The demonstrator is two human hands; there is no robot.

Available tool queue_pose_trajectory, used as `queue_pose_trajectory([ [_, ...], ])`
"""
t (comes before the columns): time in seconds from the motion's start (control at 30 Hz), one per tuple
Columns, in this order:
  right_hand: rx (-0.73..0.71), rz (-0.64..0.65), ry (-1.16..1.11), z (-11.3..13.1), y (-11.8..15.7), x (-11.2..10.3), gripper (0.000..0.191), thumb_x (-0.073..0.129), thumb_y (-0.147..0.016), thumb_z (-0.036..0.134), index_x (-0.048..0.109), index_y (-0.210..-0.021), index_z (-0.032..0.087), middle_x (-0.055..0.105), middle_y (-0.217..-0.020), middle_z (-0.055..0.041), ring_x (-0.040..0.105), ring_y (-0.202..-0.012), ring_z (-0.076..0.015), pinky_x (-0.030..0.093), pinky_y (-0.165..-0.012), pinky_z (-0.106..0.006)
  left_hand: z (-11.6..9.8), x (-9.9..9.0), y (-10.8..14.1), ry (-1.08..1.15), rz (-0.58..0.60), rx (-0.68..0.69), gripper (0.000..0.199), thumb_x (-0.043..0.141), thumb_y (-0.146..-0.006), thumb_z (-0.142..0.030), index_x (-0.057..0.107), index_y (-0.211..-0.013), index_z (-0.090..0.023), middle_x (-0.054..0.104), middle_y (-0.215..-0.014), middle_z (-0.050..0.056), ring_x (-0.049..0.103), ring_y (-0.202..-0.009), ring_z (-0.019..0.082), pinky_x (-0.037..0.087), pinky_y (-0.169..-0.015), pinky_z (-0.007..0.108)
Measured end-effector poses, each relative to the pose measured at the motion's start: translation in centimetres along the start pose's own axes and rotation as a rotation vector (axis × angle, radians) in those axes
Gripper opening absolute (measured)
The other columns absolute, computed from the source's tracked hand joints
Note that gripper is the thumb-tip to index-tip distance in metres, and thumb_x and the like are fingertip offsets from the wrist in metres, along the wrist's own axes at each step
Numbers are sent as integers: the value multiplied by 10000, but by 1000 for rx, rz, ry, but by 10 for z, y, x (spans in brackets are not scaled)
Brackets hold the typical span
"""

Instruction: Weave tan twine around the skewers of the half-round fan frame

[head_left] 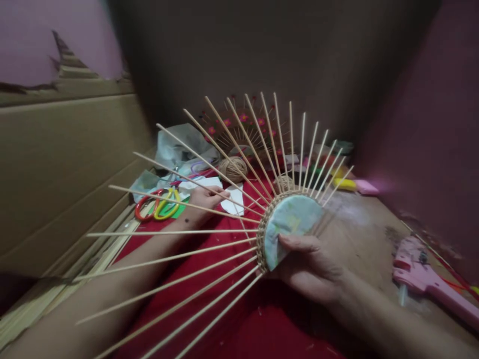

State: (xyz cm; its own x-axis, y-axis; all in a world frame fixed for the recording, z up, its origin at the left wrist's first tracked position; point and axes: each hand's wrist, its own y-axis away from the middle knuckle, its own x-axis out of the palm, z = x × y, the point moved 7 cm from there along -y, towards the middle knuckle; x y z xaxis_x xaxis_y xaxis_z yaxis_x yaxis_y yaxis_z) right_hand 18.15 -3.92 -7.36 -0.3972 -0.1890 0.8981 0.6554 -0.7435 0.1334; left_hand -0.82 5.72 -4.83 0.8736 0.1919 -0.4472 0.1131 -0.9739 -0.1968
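My right hand [312, 264] grips a half-round, pale blue-green base [294, 224], thumb on its face and the other fingers mostly hidden behind. Thin wooden sticks [220, 232] fan out from its curved edge, where a band of woven twine [262, 234] runs around. Behind the left-hand sticks, my left hand [209, 199] is closed in a pinch on a thin strand of twine [239, 214] that slants toward the base. A ball of twine [232, 169] lies beyond that hand, with a smaller ball [284, 182] to its right.
Red-handled scissors [147, 204] and yellow-handled scissors [167, 204] lie at left, near white paper pieces [232, 200]. A pink glue gun [430, 279] rests at right. A flower-decorated stick fan [243, 122] stands behind. Cardboard [67, 174] walls the left side; red cloth [224, 309] lies underneath.
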Motion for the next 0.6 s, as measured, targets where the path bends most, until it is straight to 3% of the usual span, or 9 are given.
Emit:
queue_pose_trajectory([
  [0.37,-49,-111,22,9,-5,-9,428,595,-644,14,579,-1040,176,664,-756,-36,604,-747,-186,459,-783,-388,7,-9,-4,106,-6,-18,269,677,-617,-376,709,-747,-142,664,-690,49,588,-645,177,439,-579,260],
  [0.6,-84,-130,45,12,-6,-9,409,608,-660,24,585,-1039,176,660,-771,-46,593,-729,-187,475,-755,-380,7,-14,-1,18,5,-34,286,633,-672,-350,685,-775,-88,591,-547,21,515,-504,137,378,-486,249],
])
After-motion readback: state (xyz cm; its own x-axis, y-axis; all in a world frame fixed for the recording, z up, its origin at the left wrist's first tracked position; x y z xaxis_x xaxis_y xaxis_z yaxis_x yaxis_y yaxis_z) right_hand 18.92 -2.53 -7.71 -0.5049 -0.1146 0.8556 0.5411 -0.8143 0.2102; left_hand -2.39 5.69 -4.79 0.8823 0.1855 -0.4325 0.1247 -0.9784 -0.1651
